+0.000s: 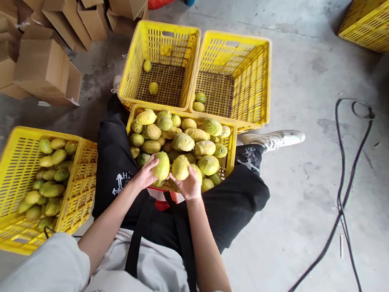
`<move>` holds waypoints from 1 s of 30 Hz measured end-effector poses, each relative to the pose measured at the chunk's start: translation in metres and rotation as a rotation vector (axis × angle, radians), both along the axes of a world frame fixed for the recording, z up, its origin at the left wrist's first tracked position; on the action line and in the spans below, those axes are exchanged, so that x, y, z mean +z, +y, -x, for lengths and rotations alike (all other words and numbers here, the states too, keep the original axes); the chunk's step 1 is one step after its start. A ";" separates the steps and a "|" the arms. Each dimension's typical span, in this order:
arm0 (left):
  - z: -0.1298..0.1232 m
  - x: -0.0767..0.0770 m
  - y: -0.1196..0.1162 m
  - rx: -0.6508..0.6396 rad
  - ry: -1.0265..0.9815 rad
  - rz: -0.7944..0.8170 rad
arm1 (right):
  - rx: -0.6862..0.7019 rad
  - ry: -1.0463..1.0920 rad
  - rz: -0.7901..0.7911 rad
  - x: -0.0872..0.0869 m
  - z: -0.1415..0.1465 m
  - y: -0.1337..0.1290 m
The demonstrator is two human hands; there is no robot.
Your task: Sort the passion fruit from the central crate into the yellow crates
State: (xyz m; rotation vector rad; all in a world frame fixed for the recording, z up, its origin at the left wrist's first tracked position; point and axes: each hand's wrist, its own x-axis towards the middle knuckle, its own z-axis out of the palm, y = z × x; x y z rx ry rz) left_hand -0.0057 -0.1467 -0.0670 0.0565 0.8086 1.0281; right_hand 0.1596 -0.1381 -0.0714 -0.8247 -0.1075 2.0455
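My left hand [145, 174] is closed round a large yellow-green lemon [161, 165]. Close beside it, my right hand [190, 184] grips a second, yellower lemon [180, 167]. Both are held over the near side of a full yellow crate [233, 147] between my legs. Heaped in that crate are many lemons [183, 142], some smooth and green-tinged, others long and bumpy. My palms and some of my fingertips are hidden by the fruit and the hands themselves.
Beyond the full crate stand two yellow crates, the left one [132, 58] and the right one [263, 78], each with two lemons. Another lemon crate [3, 176] is at my left. Cardboard boxes [42, 64] pile up far left. A black cable [339, 206] lies on the right floor.
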 end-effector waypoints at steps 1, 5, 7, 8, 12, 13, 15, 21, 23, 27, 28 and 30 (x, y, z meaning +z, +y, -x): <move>0.000 0.000 0.000 -0.011 0.010 -0.019 | 0.004 -0.005 -0.012 0.000 0.000 -0.001; -0.001 -0.003 -0.002 -0.054 0.046 -0.039 | 0.025 -0.013 -0.078 -0.004 0.000 -0.004; -0.001 -0.005 -0.002 -0.074 0.060 -0.050 | 0.027 -0.016 -0.107 -0.006 -0.001 -0.005; -0.002 -0.005 -0.003 -0.082 0.066 -0.056 | 0.030 -0.020 -0.119 -0.008 -0.001 -0.005; -0.002 -0.006 -0.002 -0.073 0.083 -0.051 | 0.021 -0.042 -0.137 -0.008 0.000 -0.005; -0.002 -0.005 -0.002 -0.068 0.069 -0.042 | 0.010 -0.040 -0.130 -0.007 0.001 -0.005; -0.001 -0.003 0.000 -0.052 0.009 -0.022 | -0.009 -0.020 -0.099 -0.005 0.001 -0.004; 0.001 0.007 0.004 0.020 -0.120 0.045 | -0.006 0.029 -0.025 0.001 -0.001 -0.001; 0.001 0.008 0.004 0.019 -0.114 0.058 | 0.003 0.006 -0.028 0.002 -0.001 -0.001; 0.002 0.005 0.002 0.008 -0.117 0.027 | 0.004 0.002 -0.065 0.000 -0.002 -0.001; 0.002 0.004 0.002 0.006 -0.112 0.014 | 0.003 0.011 -0.073 -0.001 -0.002 -0.001; 0.002 0.001 0.000 0.001 -0.084 -0.005 | 0.006 0.021 -0.073 -0.003 -0.003 -0.002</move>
